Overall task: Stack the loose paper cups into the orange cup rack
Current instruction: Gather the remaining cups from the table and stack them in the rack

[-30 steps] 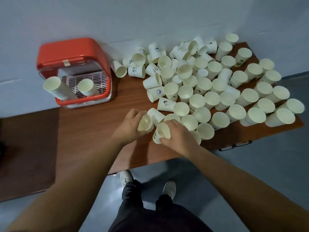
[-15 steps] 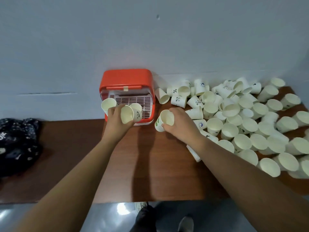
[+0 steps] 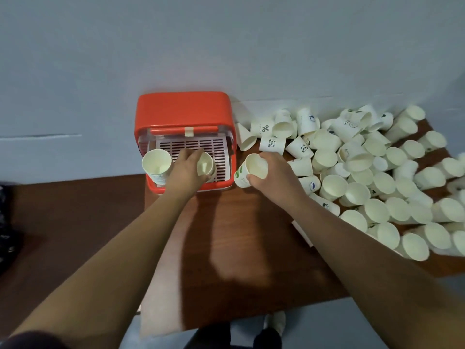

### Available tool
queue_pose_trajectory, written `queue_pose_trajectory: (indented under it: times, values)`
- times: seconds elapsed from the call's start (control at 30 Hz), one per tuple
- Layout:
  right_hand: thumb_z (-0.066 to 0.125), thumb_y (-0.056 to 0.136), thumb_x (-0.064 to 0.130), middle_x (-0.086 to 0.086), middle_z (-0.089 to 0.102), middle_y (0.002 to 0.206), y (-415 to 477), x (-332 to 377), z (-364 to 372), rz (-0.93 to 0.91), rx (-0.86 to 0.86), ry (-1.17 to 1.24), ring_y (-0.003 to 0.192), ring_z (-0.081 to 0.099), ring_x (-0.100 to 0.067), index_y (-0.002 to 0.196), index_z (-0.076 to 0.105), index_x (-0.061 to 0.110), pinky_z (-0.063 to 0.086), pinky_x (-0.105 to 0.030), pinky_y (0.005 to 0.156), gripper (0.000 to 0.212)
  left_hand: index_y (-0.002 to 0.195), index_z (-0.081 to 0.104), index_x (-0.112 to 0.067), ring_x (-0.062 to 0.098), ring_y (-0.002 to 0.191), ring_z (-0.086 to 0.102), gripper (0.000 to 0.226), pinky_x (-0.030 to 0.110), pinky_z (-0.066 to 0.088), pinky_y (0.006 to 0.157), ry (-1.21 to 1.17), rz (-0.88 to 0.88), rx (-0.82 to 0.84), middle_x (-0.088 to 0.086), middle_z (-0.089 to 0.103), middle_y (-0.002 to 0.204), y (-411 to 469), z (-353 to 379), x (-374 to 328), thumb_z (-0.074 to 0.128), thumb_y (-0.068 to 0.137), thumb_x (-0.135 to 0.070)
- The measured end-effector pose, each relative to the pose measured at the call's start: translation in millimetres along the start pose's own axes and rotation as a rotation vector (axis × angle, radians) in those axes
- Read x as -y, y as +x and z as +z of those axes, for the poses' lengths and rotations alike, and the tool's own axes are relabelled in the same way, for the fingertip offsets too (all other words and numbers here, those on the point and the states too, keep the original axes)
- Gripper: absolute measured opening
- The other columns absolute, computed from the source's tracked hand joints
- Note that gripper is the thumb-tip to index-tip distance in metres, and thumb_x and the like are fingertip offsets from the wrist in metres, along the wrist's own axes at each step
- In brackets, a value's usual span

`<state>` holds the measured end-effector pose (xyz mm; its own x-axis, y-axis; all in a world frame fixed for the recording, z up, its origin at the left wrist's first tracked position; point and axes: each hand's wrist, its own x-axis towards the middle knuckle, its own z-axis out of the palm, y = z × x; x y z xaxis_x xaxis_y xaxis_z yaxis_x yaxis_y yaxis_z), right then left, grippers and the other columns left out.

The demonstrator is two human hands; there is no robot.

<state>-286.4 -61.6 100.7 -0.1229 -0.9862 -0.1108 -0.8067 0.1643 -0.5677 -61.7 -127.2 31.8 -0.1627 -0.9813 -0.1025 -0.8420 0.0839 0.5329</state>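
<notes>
Orange cup rack (image 3: 183, 109) sits upper centre, where my left hand (image 3: 186, 170) curls round a paper cup (image 3: 205, 165) over the grille (image 3: 201, 144). I should seat it squarely, pressing lightly (paper rims crumple). My right hand (image 3: 274, 175) grips a second cup (image 3: 251, 170) just right of the rack, loose cups (image 3: 364, 177) heaped further right.

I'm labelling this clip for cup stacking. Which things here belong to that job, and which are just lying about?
Job:
- rack
- stack in the rack
- left hand holding left cup
- right hand holding right cup
- loose cups

Lying about:
- dark bundle at the table's left edge
</notes>
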Motion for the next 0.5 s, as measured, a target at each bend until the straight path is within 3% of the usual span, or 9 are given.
queue_pose_trajectory:
  times: [0.1,0.23,0.3,0.43,0.5]
  values:
    - [0.075,0.081,0.035,-0.003,0.056,0.128,8.3,7.6,8.1,-0.015,-0.004,0.001,0.116,0.053,-0.019,0.133,0.052,0.014,0.039,-0.027,0.088,0.06,0.145,0.047,-0.015,0.032,0.129,0.048,0.073,0.042,0.042,0.104,0.01,0.074,0.086,0.01,0.043,0.147,8.9,11.6,6.8,0.078,0.079,-0.016]
    - [0.074,0.081,0.037,-0.003,0.057,0.128,20.9,22.2,23.7,-0.028,-0.011,0.01,0.117,0.053,-0.018,0.133,0.053,0.014,0.037,-0.024,0.089,0.061,0.149,0.037,-0.009,0.033,0.137,0.042,0.083,0.044,0.038,0.111,-0.105,0.045,0.096,0.014,0.039,0.153,9.6,17.3,13.8,0.08,0.08,-0.025]
    - [0.074,0.081,0.037,-0.002,0.057,0.128,27.4,32.6,31.7,-0.04,-0.016,0.042,0.117,0.053,-0.017,0.135,0.052,0.014,0.04,-0.025,0.092,0.063,0.147,0.038,-0.005,0.034,0.137,0.042,0.077,0.044,0.038,0.111,-0.16,0.07,0.045,0.016,0.042,0.15,2.3,13.7,18.2,0.077,0.082,-0.022]
    - [0.075,0.081,0.032,-0.001,0.057,0.122,36.8,57.1,48.2,-0.114,-0.023,0.091,0.109,0.053,-0.014,0.129,0.055,0.014,0.042,-0.026,0.092,0.055,0.132,0.053,-0.006,0.024,0.124,0.05,0.049,0.028,0.036,0.105,-0.238,0.154,-0.1,0.009,0.053,0.134,-35.4,-8.2,28.0,0.068,0.086,-0.007]
    - [0.076,0.081,0.031,-0.002,0.056,0.125,41.0,65.4,59.6,-0.15,-0.008,0.083,0.112,0.052,-0.016,0.129,0.055,0.013,0.039,-0.025,0.094,0.056,0.128,0.055,-0.007,0.022,0.121,0.049,0.044,0.031,0.039,0.104,-0.231,0.145,-0.194,0.008,0.052,0.13,-51.6,-22.3,41.1,0.068,0.086,-0.007]
